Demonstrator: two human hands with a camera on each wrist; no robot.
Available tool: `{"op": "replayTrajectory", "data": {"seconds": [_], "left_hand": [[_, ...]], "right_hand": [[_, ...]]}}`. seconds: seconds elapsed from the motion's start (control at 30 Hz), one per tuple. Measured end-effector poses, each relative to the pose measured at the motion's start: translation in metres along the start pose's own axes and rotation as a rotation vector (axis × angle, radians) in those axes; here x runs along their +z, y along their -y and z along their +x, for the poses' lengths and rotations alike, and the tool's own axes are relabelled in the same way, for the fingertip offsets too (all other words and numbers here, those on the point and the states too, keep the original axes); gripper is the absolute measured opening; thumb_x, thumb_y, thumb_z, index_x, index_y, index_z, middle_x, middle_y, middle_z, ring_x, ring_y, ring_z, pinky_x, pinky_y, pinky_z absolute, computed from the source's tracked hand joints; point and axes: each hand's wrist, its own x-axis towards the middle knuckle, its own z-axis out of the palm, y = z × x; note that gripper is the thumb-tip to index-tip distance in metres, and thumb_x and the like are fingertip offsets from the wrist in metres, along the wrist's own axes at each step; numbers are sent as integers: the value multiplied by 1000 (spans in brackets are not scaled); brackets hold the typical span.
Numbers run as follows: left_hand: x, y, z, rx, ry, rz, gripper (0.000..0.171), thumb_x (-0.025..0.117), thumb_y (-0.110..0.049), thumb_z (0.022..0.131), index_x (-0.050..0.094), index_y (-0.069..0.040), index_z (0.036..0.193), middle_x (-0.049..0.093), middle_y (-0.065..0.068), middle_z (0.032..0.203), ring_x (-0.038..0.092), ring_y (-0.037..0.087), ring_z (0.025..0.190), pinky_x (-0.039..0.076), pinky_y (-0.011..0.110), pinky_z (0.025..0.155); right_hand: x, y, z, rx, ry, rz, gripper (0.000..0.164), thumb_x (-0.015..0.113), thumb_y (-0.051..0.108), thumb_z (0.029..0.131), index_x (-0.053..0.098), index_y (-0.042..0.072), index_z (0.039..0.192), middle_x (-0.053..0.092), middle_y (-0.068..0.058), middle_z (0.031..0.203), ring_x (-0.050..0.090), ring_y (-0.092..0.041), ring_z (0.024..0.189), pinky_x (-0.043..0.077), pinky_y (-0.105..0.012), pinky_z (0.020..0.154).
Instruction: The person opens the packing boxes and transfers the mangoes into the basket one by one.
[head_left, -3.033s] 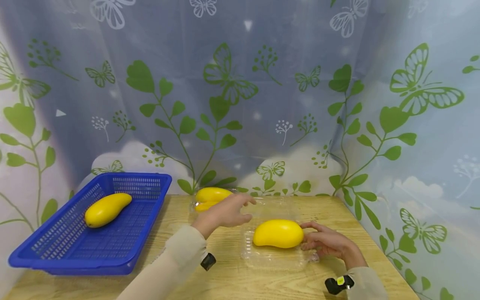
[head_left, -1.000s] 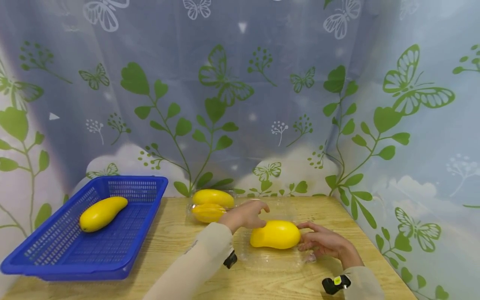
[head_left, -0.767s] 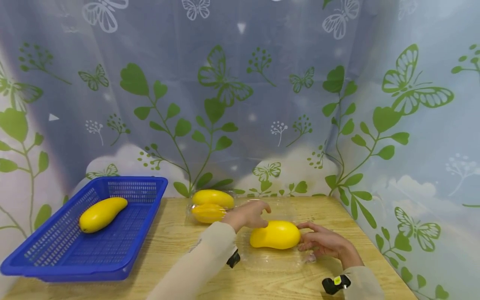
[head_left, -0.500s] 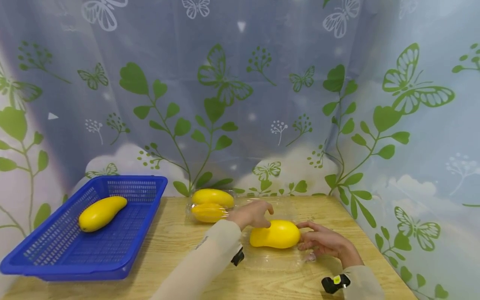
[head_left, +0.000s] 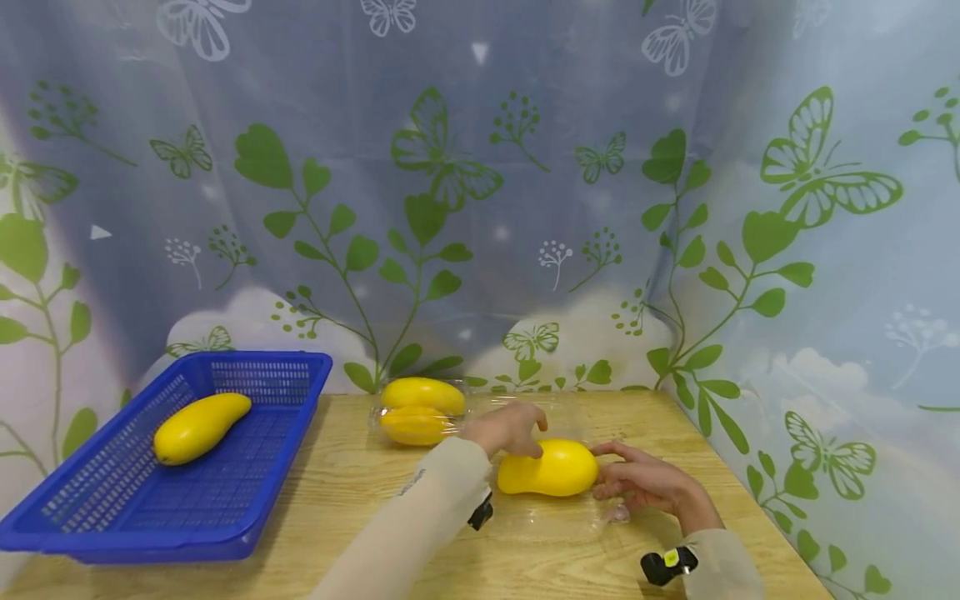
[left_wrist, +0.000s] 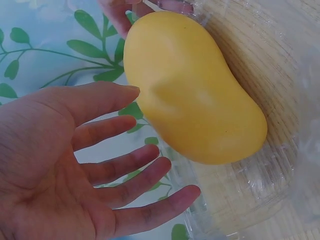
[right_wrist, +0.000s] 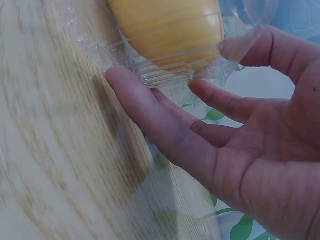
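Right hand (head_left: 648,485) has its fingers and thumb round the end of a clear container (head_left: 540,525); left hand (head_left: 508,427), fingers loose and spread, faces it, thumb close to the yellow mango (head_left: 551,471), contact impossible to call! That mango sits in the container, between the hands. Just left of the left hand, two boxed mangoes (head_left: 422,394); farther left, a blue basket (head_left: 172,546) holding one; beyond both hands, a patterned curtain (head_left: 510,275).
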Motion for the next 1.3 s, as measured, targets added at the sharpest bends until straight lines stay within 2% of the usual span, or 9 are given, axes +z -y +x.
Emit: {"op": "replayTrajectory", "data": {"seconds": [0.17,0.37,0.67,1.03,1.2,1.3], "left_hand": [[3,-1,1,-1,-1,19,46,75,-27,95,64,-14,138,61,4,147,59,22,133,52,42,106],[4,-5,1,-4,-33,51,48,77,-35,94,65,-16,136,60,3,146,56,22,135,52,41,107],[14,-9,2,9,-27,83,46,79,-32,92,66,-20,135,60,3,140,58,19,128,52,41,104],[21,-13,1,26,-24,136,54,81,-36,90,62,-23,138,63,-2,142,58,19,132,51,38,107],[22,-14,-1,11,-11,134,63,81,-38,89,56,-28,146,59,-3,149,54,22,139,49,44,112],[22,-14,-3,10,-3,127,67,83,-39,87,54,-32,148,56,-3,151,52,22,140,48,46,113]], "right_hand": [[0,-1,0,-2,3,-1,62,54,18,101,28,1,155,60,-21,135,70,-21,103,63,-32,72],[0,1,1,-9,12,0,62,53,17,101,27,1,155,60,-21,135,70,-21,103,63,-33,72],[0,0,2,-6,15,8,63,54,18,102,27,1,155,61,-20,134,70,-21,103,63,-34,72],[0,-1,1,-2,19,11,63,53,19,102,25,0,156,57,-23,138,70,-21,104,63,-33,71],[1,0,0,-9,30,18,64,54,19,102,24,0,156,59,-22,137,70,-21,104,63,-33,71],[1,0,0,-13,38,22,65,54,19,101,24,0,156,63,-19,129,70,-22,104,63,-32,71]]}}
